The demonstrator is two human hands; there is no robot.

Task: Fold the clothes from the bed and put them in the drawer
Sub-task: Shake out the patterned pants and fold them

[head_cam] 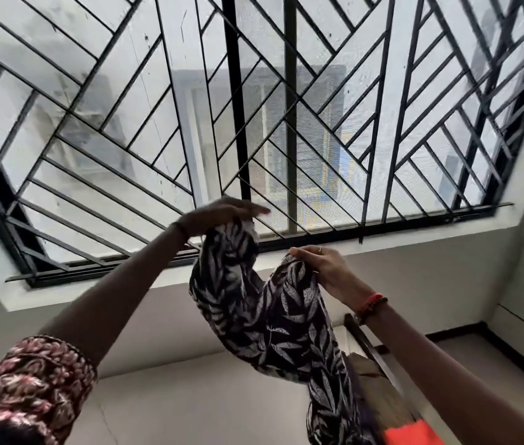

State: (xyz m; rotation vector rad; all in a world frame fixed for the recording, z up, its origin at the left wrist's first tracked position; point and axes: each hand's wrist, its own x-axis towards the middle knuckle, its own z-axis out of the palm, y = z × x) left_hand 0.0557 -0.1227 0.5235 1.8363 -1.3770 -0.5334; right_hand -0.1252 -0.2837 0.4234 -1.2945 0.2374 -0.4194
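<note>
A leaf-print garment [273, 319], dark with pale leaves, hangs in the air between both raised hands, its tail trailing down toward the lower right. The right hand [321, 268] has its fingers curled round one bunched edge. The left hand [222, 215] sits over the other end, but it is blurred; its fingers look straight, and I cannot tell whether it pinches the cloth. Behind them stands a window with a black grille [289, 123]. A wooden frame [379, 396] and something orange [414, 431] lie beside the cloth's tail.
</note>
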